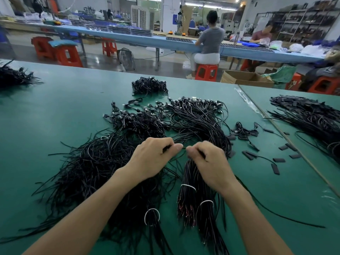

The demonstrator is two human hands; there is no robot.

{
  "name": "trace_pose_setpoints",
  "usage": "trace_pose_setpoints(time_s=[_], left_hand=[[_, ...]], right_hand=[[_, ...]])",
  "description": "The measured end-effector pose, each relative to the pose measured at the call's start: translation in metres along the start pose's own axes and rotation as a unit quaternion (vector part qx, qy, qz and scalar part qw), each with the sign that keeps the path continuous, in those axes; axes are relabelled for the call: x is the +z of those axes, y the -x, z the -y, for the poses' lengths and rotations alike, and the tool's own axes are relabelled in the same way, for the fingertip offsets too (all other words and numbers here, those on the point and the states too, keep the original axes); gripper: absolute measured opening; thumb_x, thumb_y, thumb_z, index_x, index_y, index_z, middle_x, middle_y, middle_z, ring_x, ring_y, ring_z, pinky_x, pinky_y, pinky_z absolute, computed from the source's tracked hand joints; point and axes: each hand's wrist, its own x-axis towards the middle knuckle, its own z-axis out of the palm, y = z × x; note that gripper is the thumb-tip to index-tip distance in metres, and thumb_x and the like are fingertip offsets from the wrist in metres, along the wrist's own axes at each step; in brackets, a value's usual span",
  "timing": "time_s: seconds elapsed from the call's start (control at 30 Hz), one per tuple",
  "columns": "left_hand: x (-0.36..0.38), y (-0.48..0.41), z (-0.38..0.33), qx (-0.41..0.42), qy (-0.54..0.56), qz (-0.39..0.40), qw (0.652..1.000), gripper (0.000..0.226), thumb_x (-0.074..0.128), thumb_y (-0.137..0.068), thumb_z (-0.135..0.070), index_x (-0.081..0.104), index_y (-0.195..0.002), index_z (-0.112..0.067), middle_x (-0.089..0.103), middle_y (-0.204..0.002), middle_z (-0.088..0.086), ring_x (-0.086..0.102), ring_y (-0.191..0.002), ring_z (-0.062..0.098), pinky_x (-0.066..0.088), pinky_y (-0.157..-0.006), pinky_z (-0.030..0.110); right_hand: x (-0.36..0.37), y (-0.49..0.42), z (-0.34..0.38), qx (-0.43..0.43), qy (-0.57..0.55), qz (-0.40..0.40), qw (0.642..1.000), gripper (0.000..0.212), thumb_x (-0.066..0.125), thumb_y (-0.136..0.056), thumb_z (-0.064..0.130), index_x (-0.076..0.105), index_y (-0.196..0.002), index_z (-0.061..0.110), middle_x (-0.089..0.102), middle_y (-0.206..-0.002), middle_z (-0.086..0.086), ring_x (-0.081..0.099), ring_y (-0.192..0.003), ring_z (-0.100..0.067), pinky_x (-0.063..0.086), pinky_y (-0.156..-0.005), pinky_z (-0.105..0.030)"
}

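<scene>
A big heap of thin black cables covers the middle of the green table. My left hand and my right hand hover close together over it, fingers curled. Each pinches a small black piece between thumb and fingers, and a thin black wire runs between the two thumbs. Under my right wrist lies a bundle tied with white bands, with red wire ends showing at its lower end. Another white band ties a bundle below my left forearm.
Short black sleeve pieces lie scattered to the right. More cable piles sit at the far middle, far left and right. A table seam runs diagonally. Two people sit at a blue bench behind, among red stools and a cardboard box.
</scene>
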Motion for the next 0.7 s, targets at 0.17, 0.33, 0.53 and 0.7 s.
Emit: trace_pose_setpoints(time_s=[0.17, 0.33, 0.53, 0.7], left_hand=[[-0.01, 0.011, 0.004, -0.08, 0.148, 0.148, 0.975, 0.062, 0.035, -0.09, -0.067, 0.049, -0.054, -0.019, 0.035, -0.043, -0.01, 0.03, -0.04, 0.008, 0.036, -0.052, 0.028], [-0.007, 0.019, -0.023, -0.067, 0.355, 0.328, 0.873, 0.06, 0.037, -0.1, -0.062, 0.052, -0.057, -0.023, 0.038, -0.05, -0.009, 0.03, -0.043, 0.007, 0.031, -0.044, 0.017], [-0.009, 0.007, -0.039, -0.104, 0.596, 0.168, 0.778, 0.046, 0.044, -0.101, -0.047, 0.06, -0.071, -0.016, 0.038, -0.053, -0.006, 0.032, -0.042, 0.008, 0.033, -0.039, 0.017], [0.005, -0.005, -0.018, -0.142, 0.615, -0.063, 0.773, 0.041, 0.035, -0.107, -0.029, 0.065, -0.096, -0.003, 0.065, -0.075, 0.005, 0.065, -0.07, 0.019, 0.059, -0.067, 0.029]], right_hand=[[-0.015, -0.003, -0.003, 0.024, -0.113, -0.11, 0.987, 0.023, 0.057, -0.095, 0.04, 0.067, -0.077, 0.028, 0.057, -0.063, 0.015, 0.05, -0.055, -0.001, 0.039, -0.053, -0.01], [-0.008, -0.007, 0.007, 0.026, -0.197, -0.057, 0.978, 0.031, 0.053, -0.096, 0.044, 0.069, -0.077, 0.026, 0.049, -0.06, -0.002, 0.038, -0.054, -0.018, 0.037, -0.051, -0.032], [0.014, 0.006, 0.008, 0.045, -0.132, 0.117, 0.983, 0.032, 0.052, -0.102, 0.03, 0.064, -0.073, 0.024, 0.048, -0.055, 0.006, 0.036, -0.05, -0.007, 0.032, -0.047, -0.033], [0.014, 0.017, 0.021, 0.035, -0.061, 0.183, 0.981, 0.024, 0.052, -0.101, 0.035, 0.07, -0.087, 0.031, 0.068, -0.075, -0.005, 0.059, -0.067, -0.031, 0.05, -0.066, -0.046]])
